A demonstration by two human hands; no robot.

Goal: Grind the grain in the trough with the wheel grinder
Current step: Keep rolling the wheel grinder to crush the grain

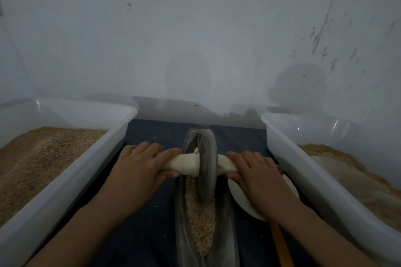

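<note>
A long, narrow grey metal trough [225, 223] lies lengthwise on the dark blue cloth-covered tabletop [152, 234], with pale crushed grain [201, 219] along its channel. A dark grey metal wheel grinder [207, 167] stands upright in the trough on the grain. Its white-wrapped axle handle [186, 163] sticks out to both sides of the trough; the left hand [138, 165] curls round one end, the right hand [256, 171] round the other.

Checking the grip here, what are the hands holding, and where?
Both hold the wheel grinder by its white axle handle: left hand on the left end, right hand on the right.
</note>
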